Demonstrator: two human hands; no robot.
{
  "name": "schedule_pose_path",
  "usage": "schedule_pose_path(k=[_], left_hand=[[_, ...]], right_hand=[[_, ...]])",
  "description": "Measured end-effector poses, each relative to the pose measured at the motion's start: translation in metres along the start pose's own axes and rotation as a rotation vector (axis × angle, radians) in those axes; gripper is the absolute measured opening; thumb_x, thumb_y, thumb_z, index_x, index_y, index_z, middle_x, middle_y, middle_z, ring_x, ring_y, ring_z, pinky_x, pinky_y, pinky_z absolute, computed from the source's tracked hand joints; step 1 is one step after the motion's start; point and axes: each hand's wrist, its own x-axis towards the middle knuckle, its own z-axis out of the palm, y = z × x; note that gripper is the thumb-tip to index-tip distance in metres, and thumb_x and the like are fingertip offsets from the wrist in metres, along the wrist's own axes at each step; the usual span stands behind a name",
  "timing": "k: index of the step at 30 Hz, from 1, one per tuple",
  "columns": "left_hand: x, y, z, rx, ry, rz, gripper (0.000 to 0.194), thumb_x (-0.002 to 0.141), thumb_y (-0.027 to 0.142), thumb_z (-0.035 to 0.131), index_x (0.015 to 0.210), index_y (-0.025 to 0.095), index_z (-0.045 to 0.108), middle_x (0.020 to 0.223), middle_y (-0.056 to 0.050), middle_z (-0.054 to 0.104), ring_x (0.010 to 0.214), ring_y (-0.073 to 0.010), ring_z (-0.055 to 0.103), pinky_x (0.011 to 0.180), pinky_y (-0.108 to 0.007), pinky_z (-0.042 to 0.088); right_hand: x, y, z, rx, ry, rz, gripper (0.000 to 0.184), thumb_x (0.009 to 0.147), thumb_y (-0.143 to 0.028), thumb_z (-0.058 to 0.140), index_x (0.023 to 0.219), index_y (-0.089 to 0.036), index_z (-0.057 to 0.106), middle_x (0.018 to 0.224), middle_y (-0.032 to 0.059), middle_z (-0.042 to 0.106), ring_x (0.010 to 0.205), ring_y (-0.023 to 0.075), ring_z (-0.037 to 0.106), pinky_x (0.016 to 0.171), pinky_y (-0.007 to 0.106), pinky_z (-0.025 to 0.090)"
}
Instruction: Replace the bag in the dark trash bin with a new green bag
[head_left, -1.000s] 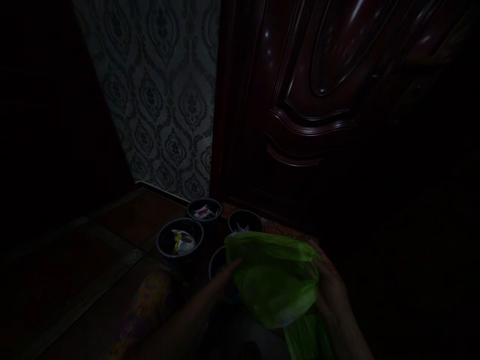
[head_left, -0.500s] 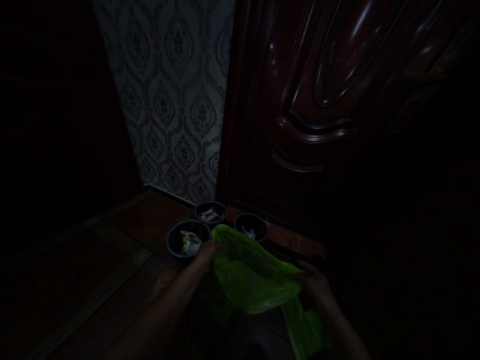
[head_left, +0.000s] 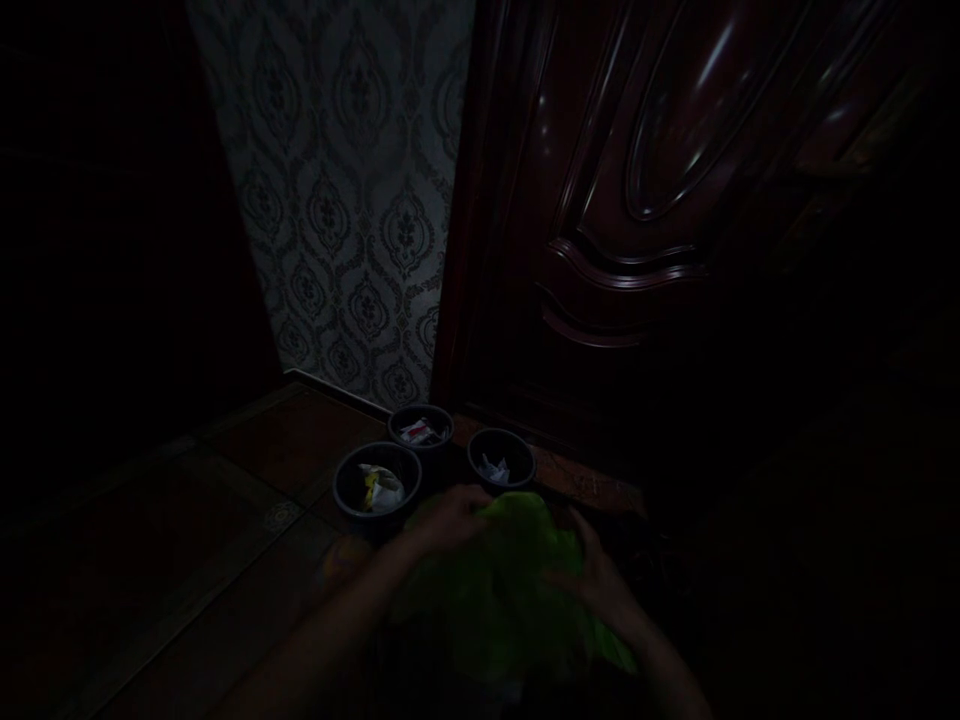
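A thin green plastic bag (head_left: 517,560) hangs bunched between my two hands, its lower part dim and blurred. My left hand (head_left: 456,518) is closed on the bag's upper left edge, just in front of the bins. At the bag's right side is my right hand (head_left: 596,582), with thumb and fingers gripping the plastic. Three dark round bins stand on the floor beyond: a left bin (head_left: 341,492) with white and yellow waste, a back bin (head_left: 396,416) with white and red wrappers, and a right bin (head_left: 529,466) with pale crumpled paper.
A glossy dark red door (head_left: 600,230) with carved panels rises behind the bins. Patterned wallpaper (head_left: 337,210) covers the wall to its left. Brown tiles (head_left: 292,440) make up the floor. A dim, colourful round shape (head_left: 346,556) lies beside my left forearm. The right side is very dark.
My hands have come closer together, and the bag, stretched wide at its mouth before, is now bunched between them. The left hand moved right; the bins stayed put.
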Motion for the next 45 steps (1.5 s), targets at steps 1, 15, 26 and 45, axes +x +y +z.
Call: schedule_pose_path(k=[1,15,26,45], left_hand=[[0.0,0.005,0.004,0.081,-0.068,0.07,0.018,0.071,0.017,0.056,0.081,0.019,0.071,0.086,0.001,0.065,0.083,-0.0141,0.059,0.075,-0.022,0.044],[-0.004,-0.025,-0.043,0.755,0.521,-0.234,0.055,0.063,0.0,0.045,0.111,0.02,0.06,0.105,-0.006,0.059,0.093,-0.0171,0.058,0.08,-0.026,0.044],[-0.043,-0.098,0.014,0.358,0.281,-0.496,0.042,0.071,0.007,0.049,0.108,0.019,0.063,0.109,-0.007,0.066,0.098,-0.0167,0.061,0.085,-0.024,0.044],[-0.023,-0.131,0.059,-0.103,0.251,-0.617,0.037,0.076,0.016,0.041,0.102,0.015,0.068,0.089,-0.005,0.073,0.092,-0.0192,0.065,0.078,-0.028,0.05]], right_hand=[[0.006,-0.009,0.005,0.026,0.0,-0.061,0.094,0.056,-0.031,0.07,0.14,-0.022,0.028,0.139,0.0109,0.042,0.125,0.0251,0.042,0.102,0.041,0.038],[0.035,-0.011,-0.024,-0.111,0.304,0.014,0.053,0.062,-0.017,0.039,0.11,-0.019,0.06,0.093,0.005,0.069,0.071,0.0186,0.064,0.063,0.027,0.048],[0.008,0.095,0.048,-0.281,-0.077,0.197,0.052,0.063,-0.006,0.035,0.105,-0.016,0.065,0.09,0.0076,0.071,0.083,0.0181,0.066,0.076,0.027,0.05],[-0.027,0.097,0.117,-0.445,0.167,-0.5,0.036,0.08,-0.02,0.046,0.112,-0.027,0.059,0.112,0.0071,0.063,0.104,0.0259,0.057,0.089,0.043,0.044]])
